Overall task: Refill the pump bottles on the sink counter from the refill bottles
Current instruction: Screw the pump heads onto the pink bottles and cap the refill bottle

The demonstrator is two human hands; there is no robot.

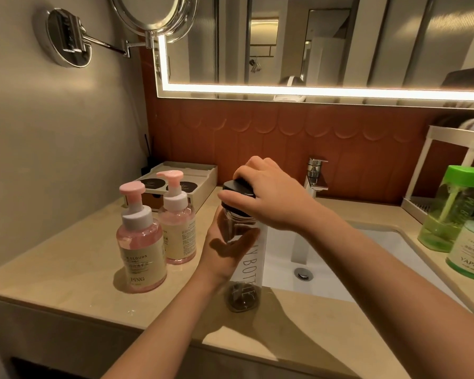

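Observation:
A tall clear refill bottle with white lettering stands on the counter's front edge, left of the basin. My left hand grips its upper body. My right hand is curled over its black cap. Two pink pump bottles stand to the left: a near one and a farther one. At the right are a green refill bottle with a green cap and a green pump bottle, partly cut off by the frame.
A white basin with a chrome tap lies in the beige counter. A cream amenities box sits at the back left. A white rack stands back right. A swing-arm mirror hangs above.

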